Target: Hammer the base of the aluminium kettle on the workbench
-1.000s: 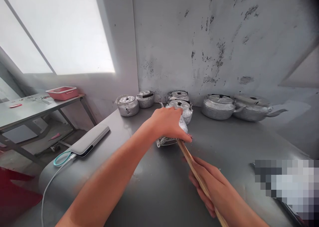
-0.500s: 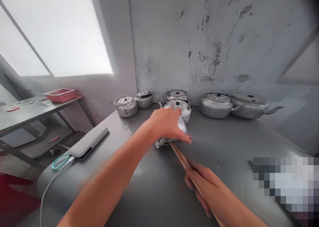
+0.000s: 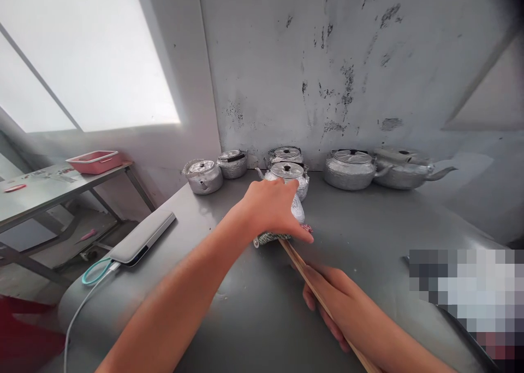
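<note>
1. A pink basket [image 3: 95, 164] sat on a side table [image 3: 36, 197], well left of the center kettle [image 3: 291, 171].
2. A flat grey device [image 3: 141, 239] with a white cable [image 3: 84, 303] lay on the main table [image 3: 249, 318], left of the center kettle and nearer the wearer.
3. Two kettles, one spouted [image 3: 203, 181] and one squat [image 3: 232, 166], stood near each other, left of the center kettle.
4. The left hand [image 3: 272, 206], palm down and thumb spread wide, covered much of a silver vessel [image 3: 298, 210] just in front of the center kettle; I cannot tell how firmly it gripped. A striped band [image 3: 271, 236] showed below the hand.
5. The right hand [image 3: 333, 294], in front and right of the center kettle, was wrapped around a wooden stick [image 3: 295, 260] whose far end met the striped band.
6. Two broad kettles [image 3: 351, 172] stood right of the center kettle.
</note>
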Motion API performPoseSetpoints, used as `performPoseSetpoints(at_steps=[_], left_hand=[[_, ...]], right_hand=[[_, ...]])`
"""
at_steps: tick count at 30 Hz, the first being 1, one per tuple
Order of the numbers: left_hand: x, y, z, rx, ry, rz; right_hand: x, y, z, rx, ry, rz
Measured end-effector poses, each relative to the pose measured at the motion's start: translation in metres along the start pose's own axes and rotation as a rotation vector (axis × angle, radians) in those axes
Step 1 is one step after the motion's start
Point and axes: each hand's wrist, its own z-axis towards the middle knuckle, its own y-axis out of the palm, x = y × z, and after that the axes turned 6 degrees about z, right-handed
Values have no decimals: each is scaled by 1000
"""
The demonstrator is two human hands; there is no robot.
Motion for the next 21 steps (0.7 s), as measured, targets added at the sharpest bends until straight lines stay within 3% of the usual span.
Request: performPoseSetpoints(at_steps=[17, 21], left_hand=[[-7, -1, 4, -33, -7, -54], [-8, 0, 4, -20, -4, -50]], right_hand=[[3, 1, -3, -8, 54, 123], [2, 2, -3, 7, -2, 152]])
